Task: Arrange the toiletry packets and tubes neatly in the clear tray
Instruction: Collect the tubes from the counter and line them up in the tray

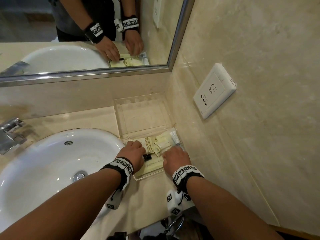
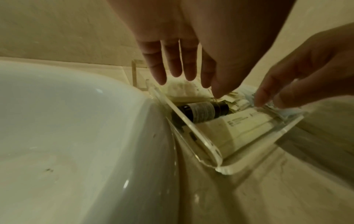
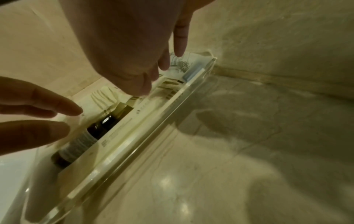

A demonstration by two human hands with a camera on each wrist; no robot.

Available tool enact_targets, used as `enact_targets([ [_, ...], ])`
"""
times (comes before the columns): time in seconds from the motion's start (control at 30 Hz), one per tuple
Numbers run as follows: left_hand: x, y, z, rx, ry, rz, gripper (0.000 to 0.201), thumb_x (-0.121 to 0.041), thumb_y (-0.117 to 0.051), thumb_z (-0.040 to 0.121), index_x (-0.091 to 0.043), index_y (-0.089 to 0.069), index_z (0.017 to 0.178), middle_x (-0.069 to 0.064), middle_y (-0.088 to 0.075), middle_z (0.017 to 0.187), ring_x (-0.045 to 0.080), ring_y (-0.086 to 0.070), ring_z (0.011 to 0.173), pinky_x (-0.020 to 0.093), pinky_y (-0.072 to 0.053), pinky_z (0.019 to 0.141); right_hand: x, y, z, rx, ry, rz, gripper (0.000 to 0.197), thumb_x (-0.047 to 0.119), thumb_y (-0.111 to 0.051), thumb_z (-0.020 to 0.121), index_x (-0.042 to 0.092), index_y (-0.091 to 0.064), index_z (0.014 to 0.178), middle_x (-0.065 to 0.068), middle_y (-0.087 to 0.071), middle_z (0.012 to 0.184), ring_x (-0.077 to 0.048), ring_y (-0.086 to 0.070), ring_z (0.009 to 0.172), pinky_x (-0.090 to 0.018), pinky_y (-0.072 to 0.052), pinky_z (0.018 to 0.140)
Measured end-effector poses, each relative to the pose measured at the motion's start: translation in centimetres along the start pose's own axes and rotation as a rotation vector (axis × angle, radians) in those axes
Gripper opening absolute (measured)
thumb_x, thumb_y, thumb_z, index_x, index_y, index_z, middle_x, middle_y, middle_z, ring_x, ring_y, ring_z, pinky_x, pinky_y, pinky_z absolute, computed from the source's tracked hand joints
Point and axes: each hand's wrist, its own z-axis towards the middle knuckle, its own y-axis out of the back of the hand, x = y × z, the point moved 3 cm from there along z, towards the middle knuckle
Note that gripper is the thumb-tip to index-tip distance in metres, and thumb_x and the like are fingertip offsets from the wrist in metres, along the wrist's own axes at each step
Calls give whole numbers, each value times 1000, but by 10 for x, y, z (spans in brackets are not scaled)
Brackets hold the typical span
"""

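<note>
A clear tray (image 1: 119, 122) sits in the counter corner, right of the sink. Its near half holds cream sachets (image 1: 161, 142), a small dark bottle (image 1: 148, 157), a long cream box (image 1: 153, 168) and a white printed packet (image 1: 175, 138) along the right wall. My left hand (image 1: 136, 147) hovers over the tray's left side with straight fingers (image 2: 174, 66), holding nothing, above the bottle (image 2: 203, 111). My right hand (image 1: 173, 154) reaches down on the right side, its fingertips (image 3: 180, 50) touching the printed packet (image 3: 184, 63). The bottle (image 3: 91, 136) lies beside the box (image 3: 134, 125).
The white sink (image 1: 52, 161) touches the tray's left side, with a chrome faucet (image 1: 10, 134) at far left. A marble wall with a socket plate (image 1: 214, 90) runs close along the tray's right. A mirror (image 1: 86, 32) hangs behind. The counter edge lies just below my wrists.
</note>
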Motion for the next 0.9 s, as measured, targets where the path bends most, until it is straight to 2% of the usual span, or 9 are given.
enact_targets([
  [0.07, -2, 0, -1, 24, -11, -7, 41, -23, -48, 90, -23, -58, 130, 3, -39, 149, 28, -31, 135, 41, -44, 101, -2, -4, 3, 88, -11, -12, 39, 27, -47, 92, 28, -66, 126, -3, -59, 124, -27, -53, 119, -42, -45, 97],
  [0.17, -4, -1, -4, 92, -11, 19, 46, -25, -45, 91, -25, -52, 137, 3, -27, 158, 28, -22, 142, 42, -37, 110, 3, -9, 6, 114, -4, 12, 44, 28, -49, 89, 27, -64, 130, -2, -62, 126, -26, -53, 119, -42, -44, 98],
  [0.33, -7, 2, -5, 160, -13, 98, 51, -28, -49, 87, -25, -48, 139, 4, -20, 160, 30, -28, 139, 41, -38, 107, 17, -10, 10, 131, 24, 2, 48, 31, -51, 87, 27, -61, 135, -4, -65, 127, -27, -52, 122, -43, -42, 103],
  [0.6, -10, 2, -4, 193, 17, 100, 51, -29, -52, 85, -23, -48, 136, 4, -21, 157, 29, -32, 134, 41, -42, 100, 24, -12, 8, 127, 41, 99, 55, 38, -50, 89, 24, -53, 142, -1, -60, 138, -23, -49, 130, -43, -37, 109],
  [0.73, -8, 4, -3, 97, -31, 157, 47, -29, -51, 82, -21, -55, 128, 4, -34, 149, 28, -35, 129, 40, -45, 94, 17, -11, 5, 100, 36, 78, 54, 37, -50, 90, 27, -54, 142, 1, -60, 138, -22, -49, 130, -43, -35, 110],
  [0.8, -8, 4, 0, 89, -59, 173, 50, -29, -52, 80, -21, -54, 130, 5, -32, 151, 29, -31, 134, 41, -42, 99, 17, -12, 6, 108, 33, 41, 51, 38, -49, 89, 27, -58, 138, 0, -62, 134, -23, -50, 127, -44, -35, 109],
  [0.9, -10, 1, 2, 148, -68, 137, 60, -25, -49, 81, -27, -41, 140, 5, -22, 157, 31, -24, 139, 43, -34, 110, 23, -12, 9, 140, 44, 18, 47, 40, -49, 87, 24, -63, 129, 0, -64, 128, -24, -51, 124, -46, -34, 108],
])
